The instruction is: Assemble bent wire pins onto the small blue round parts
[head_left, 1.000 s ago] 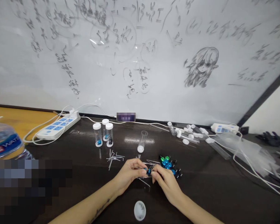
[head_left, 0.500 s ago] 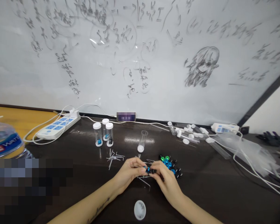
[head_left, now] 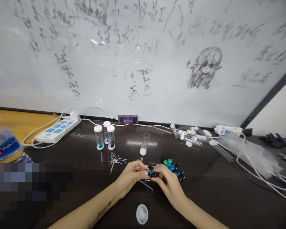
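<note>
Between my two hands, above the table, is a small blue-and-black cylindrical part [head_left: 151, 173]. The fingertips of my left hand [head_left: 131, 175] pinch its blue end. At the black end, my right hand [head_left: 169, 182] grips it with thumb and fingers; part of it is hidden there. Thin L-shaped metal rods [head_left: 147, 186] lie beneath the hands. Just beyond my right hand is a pile of blue, green and black parts [head_left: 173, 167]. A white dish [head_left: 142, 214] with small dark pieces inside sits nearer to me.
An open clear tube [head_left: 145, 143] stands beyond my hands. Three capped tubes [head_left: 99, 136] stand to its left, near bent rods [head_left: 115, 160]. White caps and tubes [head_left: 193, 135] lie at back right. A power strip [head_left: 58, 128] and a large bottle [head_left: 4, 144] are left.
Both hands keep hold of the blue-and-black part, with barely any change in the fingers. The whole view has shifted slightly.
</note>
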Tool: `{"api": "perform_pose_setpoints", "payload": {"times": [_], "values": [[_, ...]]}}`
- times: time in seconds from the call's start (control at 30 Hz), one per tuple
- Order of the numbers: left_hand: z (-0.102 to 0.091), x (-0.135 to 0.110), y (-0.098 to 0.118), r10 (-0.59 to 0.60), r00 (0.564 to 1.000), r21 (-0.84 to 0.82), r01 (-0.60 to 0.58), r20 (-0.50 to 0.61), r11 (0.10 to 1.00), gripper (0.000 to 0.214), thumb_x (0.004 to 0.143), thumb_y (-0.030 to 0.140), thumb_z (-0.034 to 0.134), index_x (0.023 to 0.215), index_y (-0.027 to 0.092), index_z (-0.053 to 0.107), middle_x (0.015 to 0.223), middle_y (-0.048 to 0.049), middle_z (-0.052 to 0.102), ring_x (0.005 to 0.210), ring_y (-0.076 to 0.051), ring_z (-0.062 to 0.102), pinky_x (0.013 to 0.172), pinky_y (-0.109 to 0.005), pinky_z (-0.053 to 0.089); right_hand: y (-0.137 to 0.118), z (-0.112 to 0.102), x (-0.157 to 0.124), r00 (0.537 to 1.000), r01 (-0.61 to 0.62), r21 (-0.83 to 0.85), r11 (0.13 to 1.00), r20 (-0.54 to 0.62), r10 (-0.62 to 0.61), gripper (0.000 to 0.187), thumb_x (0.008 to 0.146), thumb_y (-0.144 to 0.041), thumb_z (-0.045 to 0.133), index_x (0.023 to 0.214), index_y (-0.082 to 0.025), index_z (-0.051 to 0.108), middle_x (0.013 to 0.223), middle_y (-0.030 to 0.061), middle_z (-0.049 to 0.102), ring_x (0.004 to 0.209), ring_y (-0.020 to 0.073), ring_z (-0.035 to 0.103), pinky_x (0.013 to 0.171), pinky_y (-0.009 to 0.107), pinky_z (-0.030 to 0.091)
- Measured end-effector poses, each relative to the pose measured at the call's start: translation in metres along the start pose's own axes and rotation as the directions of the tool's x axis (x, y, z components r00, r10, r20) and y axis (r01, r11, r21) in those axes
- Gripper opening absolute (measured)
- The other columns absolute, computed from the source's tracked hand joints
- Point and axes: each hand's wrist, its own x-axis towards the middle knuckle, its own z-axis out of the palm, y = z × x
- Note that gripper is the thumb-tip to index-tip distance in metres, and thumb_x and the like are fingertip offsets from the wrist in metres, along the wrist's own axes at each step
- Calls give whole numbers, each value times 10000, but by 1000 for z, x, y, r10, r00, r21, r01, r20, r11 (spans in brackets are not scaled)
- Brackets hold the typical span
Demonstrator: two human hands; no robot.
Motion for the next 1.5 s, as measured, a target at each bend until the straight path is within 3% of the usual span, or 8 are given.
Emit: {"api": "perform_pose_setpoints", "payload": {"times": [0.13,0.33,0.57,0.77,0.97,1.17,1.37,1.5], "values": [[0,0,0,-15,1000,9,15,5,1000,127,657,97,752,748,116,666,762,-38,679,698,-131,622,734,-280,480,-2,-1,0,994,-80,-9,997,69,80,235,959,-267,437,751,-201,523,696,-9,538,634,150,517,608,243,394],[0,1,0,-1,1000,2,1,-12,1000,122,661,106,752,748,123,668,796,-45,692,715,-134,632,740,-269,480,-2,0,0,1000,13,12,1000,-25,-13,55,910,-226,523,956,-203,544,936,43,552,748,170,541,676,260,419],[0,1,0,-16,1000,13,16,2,1000,144,641,118,768,746,118,670,740,-34,681,679,-127,623,717,-266,480,-3,-2,1,996,-75,-20,997,55,76,239,953,-260,451,738,-195,531,685,-9,534,632,151,517,603,247,400],[0,0,1,-5,1000,4,5,-26,1000,153,636,135,775,744,122,667,786,-48,694,699,-136,633,735,-276,479,-5,0,1,999,15,10,1000,-32,-15,88,920,-258,509,970,-208,562,963,61,564,693,167,536,661,277,438],[2,-1,1,-24,1000,23,24,-2,999,162,631,134,777,755,116,673,732,-43,692,669,-130,625,703,-263,473,-5,-2,2,996,-60,-23,998,71,61,305,970,-268,408,701,-193,530,677,-1,549,642,157,540,622,257,413],[2,0,1,0,1000,23,1,-22,1000,158,633,148,778,746,121,671,759,-48,694,700,-142,630,713,-269,474,-2,-1,1,999,24,-23,999,-27,-25,86,921,-257,506,954,-198,559,912,51,564,746,178,552,676,277,436],[1,1,0,-17,1000,17,17,-16,1000,164,628,145,783,746,120,672,748,-42,688,681,-135,624,716,-272,476,-5,-1,2,998,-59,-37,998,34,60,222,947,-274,462,758,-194,548,707,2,558,633,158,542,603,253,421],[0,1,0,-4,1000,11,4,-28,1000,158,629,140,781,740,125,669,774,-44,689,696,-137,628,731,-274,478,-6,-1,2,999,22,-24,999,-26,-23,93,928,-257,492,920,-200,566,866,51,581,777,195,573,662,277,448]]}}
